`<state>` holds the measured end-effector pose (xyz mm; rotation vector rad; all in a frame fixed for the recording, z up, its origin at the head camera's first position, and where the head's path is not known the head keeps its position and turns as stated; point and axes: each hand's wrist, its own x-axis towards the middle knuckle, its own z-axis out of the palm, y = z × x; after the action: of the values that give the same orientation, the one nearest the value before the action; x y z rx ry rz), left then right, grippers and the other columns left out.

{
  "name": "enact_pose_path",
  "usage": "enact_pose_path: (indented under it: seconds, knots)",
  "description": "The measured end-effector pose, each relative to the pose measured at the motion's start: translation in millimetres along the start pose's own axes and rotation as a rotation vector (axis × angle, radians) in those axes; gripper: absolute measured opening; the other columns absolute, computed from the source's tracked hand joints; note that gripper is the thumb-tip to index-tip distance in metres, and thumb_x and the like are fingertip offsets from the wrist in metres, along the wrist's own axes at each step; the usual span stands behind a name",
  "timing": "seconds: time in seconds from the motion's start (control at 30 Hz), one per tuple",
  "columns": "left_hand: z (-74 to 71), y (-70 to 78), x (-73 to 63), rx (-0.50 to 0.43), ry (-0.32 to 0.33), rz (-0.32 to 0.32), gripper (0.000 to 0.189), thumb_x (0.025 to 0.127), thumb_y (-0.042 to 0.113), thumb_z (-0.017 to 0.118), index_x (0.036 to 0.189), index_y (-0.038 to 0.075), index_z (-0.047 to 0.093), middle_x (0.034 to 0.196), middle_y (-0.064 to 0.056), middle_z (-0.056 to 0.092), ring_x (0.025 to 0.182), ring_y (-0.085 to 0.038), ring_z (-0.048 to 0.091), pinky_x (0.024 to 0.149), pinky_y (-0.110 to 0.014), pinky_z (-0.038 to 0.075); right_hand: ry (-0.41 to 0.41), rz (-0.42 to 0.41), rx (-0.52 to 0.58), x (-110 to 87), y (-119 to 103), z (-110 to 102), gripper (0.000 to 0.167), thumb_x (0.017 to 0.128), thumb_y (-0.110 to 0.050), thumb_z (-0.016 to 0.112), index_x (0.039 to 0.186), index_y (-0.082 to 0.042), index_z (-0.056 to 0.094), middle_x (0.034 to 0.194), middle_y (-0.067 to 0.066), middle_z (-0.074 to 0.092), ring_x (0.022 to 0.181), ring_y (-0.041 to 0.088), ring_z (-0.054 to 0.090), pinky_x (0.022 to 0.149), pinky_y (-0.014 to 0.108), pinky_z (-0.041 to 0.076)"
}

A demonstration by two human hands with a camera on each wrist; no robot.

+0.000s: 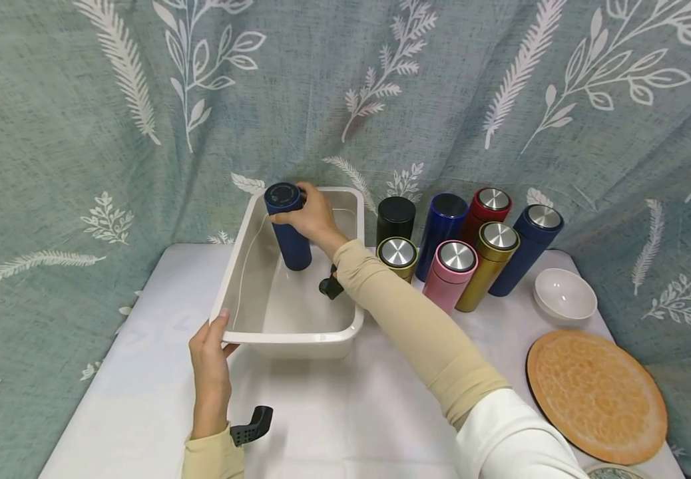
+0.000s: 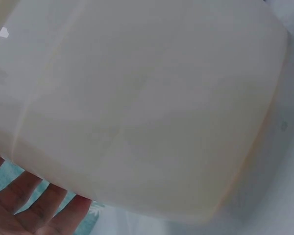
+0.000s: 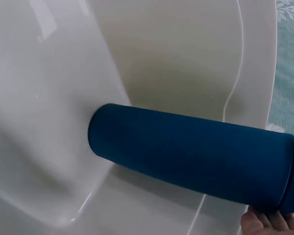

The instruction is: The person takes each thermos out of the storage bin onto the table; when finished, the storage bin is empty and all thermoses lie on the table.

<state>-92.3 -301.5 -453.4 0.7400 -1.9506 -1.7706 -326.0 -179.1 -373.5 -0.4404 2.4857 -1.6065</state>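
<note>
My right hand (image 1: 312, 211) grips a dark blue thermos flask (image 1: 293, 246) near its black-topped lid. The flask stands nearly upright inside a white plastic basin (image 1: 297, 337), towards its far left corner. In the right wrist view the flask (image 3: 186, 154) has its base at the basin floor, and the fingers (image 3: 267, 223) wrap its lid end. With my left hand (image 1: 210, 352) I hold the basin's near left corner, thumb over the rim. The left wrist view shows the basin's outer wall (image 2: 147, 107) with the fingers (image 2: 44, 205) beneath its edge.
Right of the basin several flasks stand in a group, among them a black one (image 1: 396, 216), a pink one (image 1: 450, 273), a gold one (image 1: 486, 266) and a red one (image 1: 489, 209). A white bowl (image 1: 564, 296) and a round tan board (image 1: 597, 396) lie further right. A patterned curtain (image 1: 297, 86) hangs behind.
</note>
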Motion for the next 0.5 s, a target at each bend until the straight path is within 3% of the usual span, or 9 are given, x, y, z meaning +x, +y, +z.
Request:
enact_pose_path:
  seconds: [0.2,0.5]
  knots:
    - [-0.1,-1.1,0.9,0.006,0.003,0.005,0.051,0.104,0.039,0.046,0.14,0.006,0.059,0.141,-0.016,0.059,0.111,-0.01,0.058,0.076,-0.008,0.051,-0.05,0.007,0.065,-0.2,3.1,-3.4,0.08,0.078,-0.025,0.087,0.143,-0.014,0.042,0.146,0.01,0.053,0.131,0.026,0.055,0.106,0.038,0.049]
    - [-0.9,-1.8,1.9,0.008,0.003,0.003,0.051,0.104,0.04,0.046,0.141,0.008,0.059,0.142,-0.015,0.059,0.113,-0.012,0.057,0.076,-0.008,0.051,-0.02,-0.02,0.09,-3.6,7.7,-3.4,0.078,0.078,-0.027,0.087,0.141,-0.014,0.044,0.144,0.011,0.054,0.129,0.025,0.056,0.105,0.038,0.05]
